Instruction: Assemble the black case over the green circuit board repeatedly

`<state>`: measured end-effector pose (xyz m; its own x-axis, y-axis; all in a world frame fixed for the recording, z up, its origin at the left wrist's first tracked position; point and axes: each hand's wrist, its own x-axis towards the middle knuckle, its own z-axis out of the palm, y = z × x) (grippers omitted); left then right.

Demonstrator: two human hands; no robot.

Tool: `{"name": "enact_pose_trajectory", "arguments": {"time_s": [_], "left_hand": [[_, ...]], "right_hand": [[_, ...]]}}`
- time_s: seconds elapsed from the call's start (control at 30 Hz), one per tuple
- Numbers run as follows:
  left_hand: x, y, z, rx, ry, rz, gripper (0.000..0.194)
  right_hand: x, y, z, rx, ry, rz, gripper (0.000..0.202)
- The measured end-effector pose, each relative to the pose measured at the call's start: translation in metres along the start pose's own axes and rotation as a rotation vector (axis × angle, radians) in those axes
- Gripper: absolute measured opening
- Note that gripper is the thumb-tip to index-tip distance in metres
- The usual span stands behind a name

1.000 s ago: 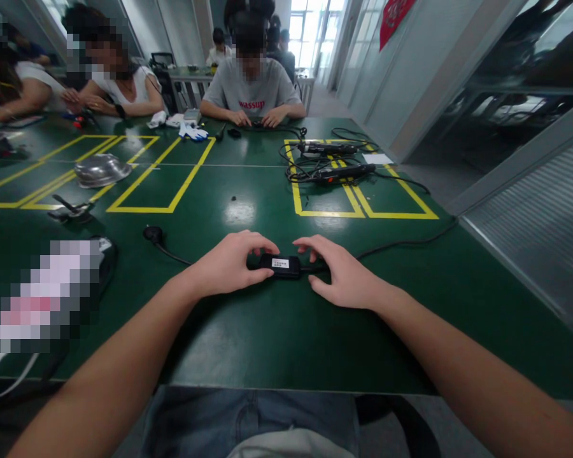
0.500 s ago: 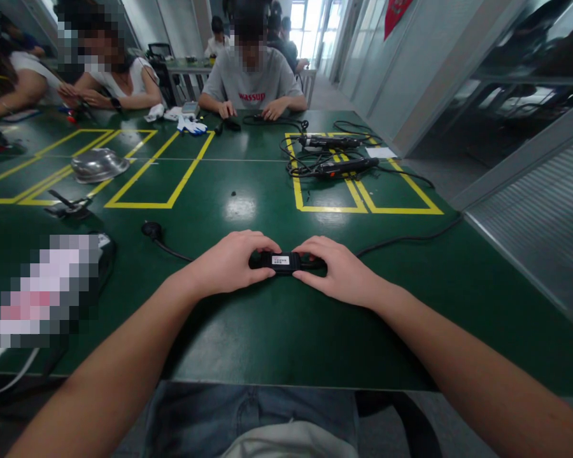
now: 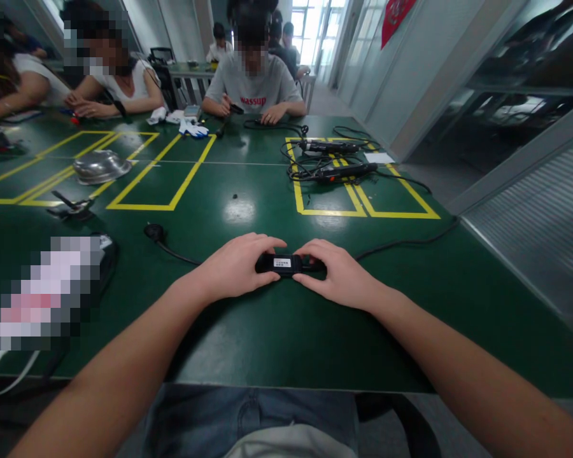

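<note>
A black in-line box (image 3: 283, 263) with a white label lies across the table in front of me, with a cord running out of each side. My right hand (image 3: 337, 272) pinches its right end between thumb and fingers. Around the left end curl the thumb and forefinger of my left hand (image 3: 236, 264); the forefinger sits a little above the box's far edge. From under my left hand the cord leads to a black power plug (image 3: 153, 232) on the tabletop. On the other side the black cable (image 3: 401, 242) runs off to the table's right edge.
The green table (image 3: 277, 343) bears yellow tape frames. Two black corded tools (image 3: 346, 170) lie at the back right, a metal bowl (image 3: 101, 166) at the left. A blurred-out package (image 3: 42, 289) is near left. Across the table a co-worker (image 3: 253, 79) handles black parts; others sit left.
My left hand has shifted slightly right along the box, its forefinger lifting a little. The co-worker opposite has raised a black part off the table. The view has tilted slightly.
</note>
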<state>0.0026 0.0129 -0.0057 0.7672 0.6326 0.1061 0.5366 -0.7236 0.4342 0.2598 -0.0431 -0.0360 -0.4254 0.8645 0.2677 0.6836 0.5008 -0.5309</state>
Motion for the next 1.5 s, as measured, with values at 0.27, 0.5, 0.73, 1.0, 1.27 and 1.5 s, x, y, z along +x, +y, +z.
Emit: {"name": "enact_pose_trajectory", "arguments": {"time_s": [0.27, 0.5, 0.73, 1.0, 1.27, 1.5], "left_hand": [[0.003, 0.0, 0.013, 0.081, 0.018, 0.096, 0.038], [0.008, 0.009, 0.03, 0.265, 0.082, 0.17, 0.056], [0.014, 0.02, 0.043, 0.341, -0.006, 0.245, 0.044], [0.018, 0.016, 0.047, 0.328, 0.013, 0.209, 0.036], [0.018, 0.017, 0.038, 0.342, -0.004, 0.219, 0.031], [0.014, 0.012, 0.028, 0.142, -0.002, 0.157, 0.032]], "right_hand": [[-0.003, -0.001, 0.01, -0.038, 0.061, -0.04, 0.03], [-0.011, 0.003, 0.018, -0.162, 0.163, -0.154, 0.066], [-0.011, 0.009, 0.025, -0.211, 0.174, -0.245, 0.093], [-0.001, 0.007, 0.03, -0.191, 0.109, -0.233, 0.087], [0.002, 0.013, 0.031, -0.173, 0.177, -0.044, 0.075], [0.016, 0.005, 0.027, -0.282, 0.026, 0.147, 0.067]]}}
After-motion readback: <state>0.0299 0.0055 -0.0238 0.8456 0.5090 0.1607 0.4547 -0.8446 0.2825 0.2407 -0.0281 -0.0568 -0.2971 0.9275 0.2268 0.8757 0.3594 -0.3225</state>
